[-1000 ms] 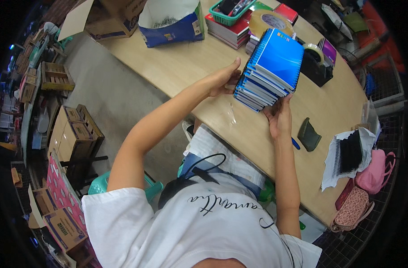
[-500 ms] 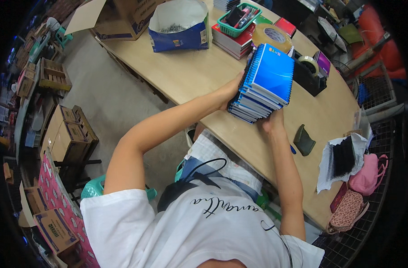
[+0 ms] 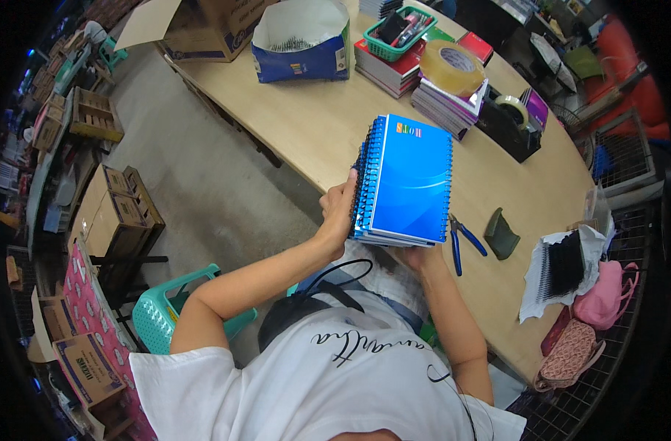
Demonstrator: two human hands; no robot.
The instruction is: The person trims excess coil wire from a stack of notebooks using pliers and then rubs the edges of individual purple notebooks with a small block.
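Note:
Between my two hands is a stack of blue spiral notebooks point(image 3: 412, 180), lifted near the table's front edge. The top cover faces up, and black coils run down both sides. My left hand point(image 3: 340, 209) is closed on the stack's left side, thumb against the coils. My right hand point(image 3: 421, 257) supports the near right end from below, its fingers mostly hidden under the notebooks. Just right of the stack, blue-handled pliers point(image 3: 462, 242) lie on the wooden table point(image 3: 511, 301) beside a dark green curved piece point(image 3: 501, 234).
At the back stand a cardboard box point(image 3: 210, 29), a blue bag of coils point(image 3: 300, 51), red books point(image 3: 385, 72) with a green basket point(image 3: 398, 35), and a tape roll point(image 3: 453, 66) on purple notebooks point(image 3: 445, 103). Pink pouches point(image 3: 570, 353) sit front right; a green stool point(image 3: 155, 320) stands left.
Both hands have brought the notebook stack nearer to me and left, turning its top cover more toward view. The pliers and the purple notebooks under the tape roll now show.

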